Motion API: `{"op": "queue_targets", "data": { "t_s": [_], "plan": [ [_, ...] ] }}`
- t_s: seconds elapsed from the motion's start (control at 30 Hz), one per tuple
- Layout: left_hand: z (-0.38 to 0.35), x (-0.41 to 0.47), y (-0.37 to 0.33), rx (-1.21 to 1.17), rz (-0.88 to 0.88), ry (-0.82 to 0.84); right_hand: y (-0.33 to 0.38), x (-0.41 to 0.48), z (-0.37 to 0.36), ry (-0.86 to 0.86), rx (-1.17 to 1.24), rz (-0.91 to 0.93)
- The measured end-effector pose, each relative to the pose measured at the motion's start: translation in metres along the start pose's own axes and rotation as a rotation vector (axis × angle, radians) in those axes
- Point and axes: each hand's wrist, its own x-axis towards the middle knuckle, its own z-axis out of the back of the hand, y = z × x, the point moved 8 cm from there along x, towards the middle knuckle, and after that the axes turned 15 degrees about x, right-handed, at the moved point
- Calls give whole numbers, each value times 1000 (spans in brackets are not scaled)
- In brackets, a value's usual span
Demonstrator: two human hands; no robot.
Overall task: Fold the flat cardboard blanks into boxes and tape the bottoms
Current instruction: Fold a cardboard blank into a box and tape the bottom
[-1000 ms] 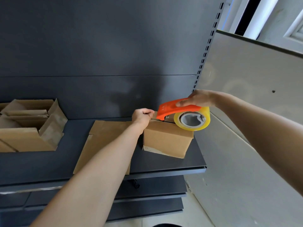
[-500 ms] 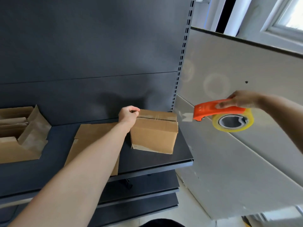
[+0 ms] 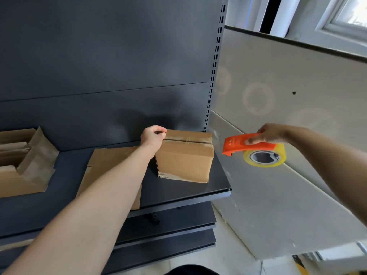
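One taped box (image 3: 184, 161) stood mid-frame; curled fingers (image 3: 159, 130) of the left hand (image 3: 152, 136) pinched its upper-left edge. Fingers of the right hand (image 3: 272, 133) wrapped one orange tape dispenser (image 3: 237, 145), centre right.

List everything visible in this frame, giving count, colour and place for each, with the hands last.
taped box: one, brown, clear tape along its top seam, on the shelf near its right end
flat cardboard blanks: count unclear, brown, lying on the shelf left of the box, partly under the left forearm
open boxes: count unclear, brown, at the shelf's left end
tape dispenser: one, orange with a yellowish roll, in the air right of the box
shelf: one, dark grey, lower shelves beneath it
board: one, light grey, leaning right of the shelving
left hand: fingers curled on the box's top left edge
right hand: grips the dispenser from above
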Motion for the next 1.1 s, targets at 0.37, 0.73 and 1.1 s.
{"op": "queue_targets", "data": {
  "t_s": [0.37,0.73,1.1],
  "plan": [
    [-1,1,3,-25,31,-12,58,14,-22,14,-177,135],
    [-1,-2,0,-8,37,-11,81,1,-22,-105,-343,204],
    [13,-8,11,-3,61,-56,102,-3,-28,-135,-341,236]
  ]
}}
